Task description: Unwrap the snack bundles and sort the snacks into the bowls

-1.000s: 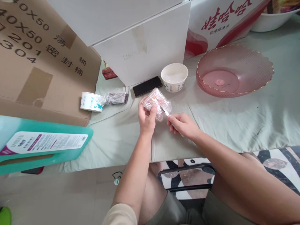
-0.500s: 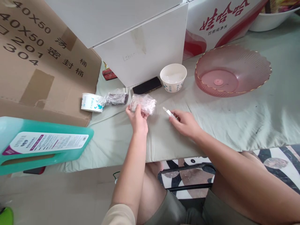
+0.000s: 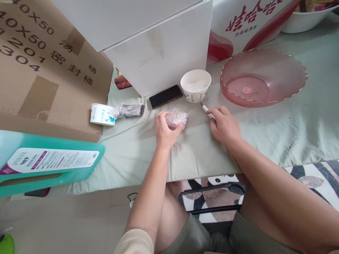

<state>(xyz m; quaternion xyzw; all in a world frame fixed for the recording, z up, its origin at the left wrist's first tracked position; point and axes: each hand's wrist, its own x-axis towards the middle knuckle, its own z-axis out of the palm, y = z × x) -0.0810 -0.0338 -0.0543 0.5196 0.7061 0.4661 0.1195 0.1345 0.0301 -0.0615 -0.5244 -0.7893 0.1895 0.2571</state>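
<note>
My left hand point(image 3: 165, 131) curls around a reddish-brown lump wrapped in clear plastic film point(image 3: 176, 118), fingers along its left side and thumb at its lower right. My right hand point(image 3: 225, 124) grips a slim white pen-like tool point(image 3: 208, 110); its narrow dark tip points up and left at the foot of a white paper bowl point(image 3: 196, 94). Something whitish and translucent lies inside that bowl. Left of my left hand is a dark block in clear film point(image 3: 133, 110), beside a second paper bowl point(image 3: 102, 115) lying tilted.
A black phone point(image 3: 166, 96) lies before a white box point(image 3: 164, 56). The pink scalloped bowl point(image 3: 265, 100) stands to the right. At the left are a cardboard box point(image 3: 71, 109) and a jug of green liquid point(image 3: 84, 169). The cloth-covered table's front edge runs above my knees.
My left hand has moved right with the wrapped lump, its grip now spread around the sides. My right hand has shifted right and up, bringing the tool's tip close to the paper bowl.
</note>
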